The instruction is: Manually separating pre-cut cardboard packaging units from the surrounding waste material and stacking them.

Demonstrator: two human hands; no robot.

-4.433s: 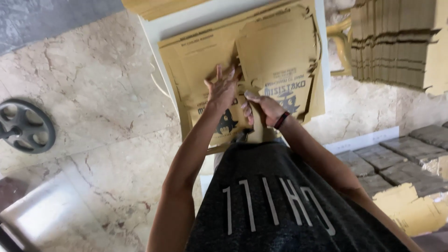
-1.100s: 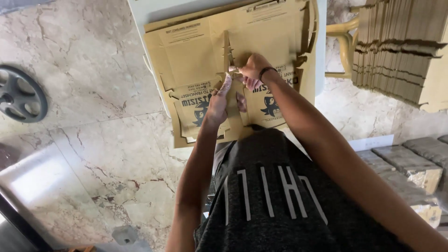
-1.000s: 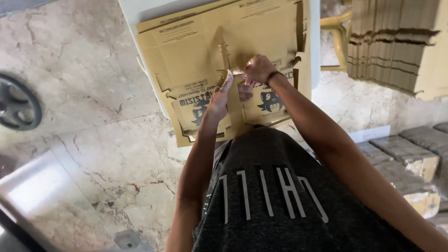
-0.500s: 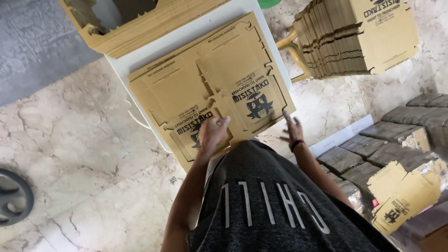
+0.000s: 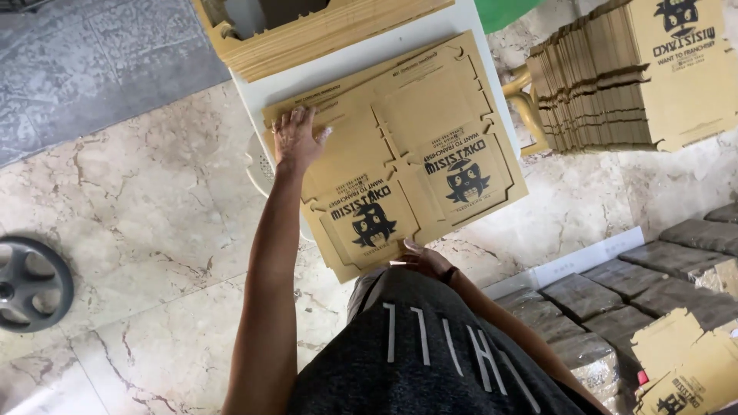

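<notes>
Head view: flat die-cut carton blank lies on white worktop, near edge overhanging toward me. My left hand spread flat, palm down on blank's far-left corner, gripping nothing. My right hand at blank's near edge, fingers loosely curled under it; real grip, can't tell. Risks: overhang tips blank to floor if left hand lifts; uneven pull bends flaps, or blank shoves into carton stack beyond it.
</notes>
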